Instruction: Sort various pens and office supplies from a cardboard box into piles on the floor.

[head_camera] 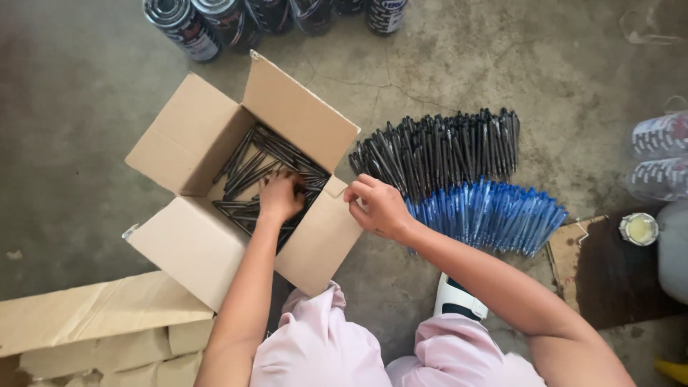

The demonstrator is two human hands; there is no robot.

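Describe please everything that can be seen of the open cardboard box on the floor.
The cardboard box is plain brown, looks like corrugated card, and stands on the concrete floor with all four flaps spread outward. Inside lie many thin black pens, loosely piled. The left hand reaches into it among the pens. The right hand is at the edge of its right flap. A second, flattened carton lies beside it.

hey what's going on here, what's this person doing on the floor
A person in pale pink clothes works over an open cardboard box on a concrete floor. The left hand reaches inside the box, among loose black pens. The right hand rests at the box's flap edge; its grip is unclear. Beside it lie fanned rows of black pens and blue pens. Dark cans stand beyond the box.
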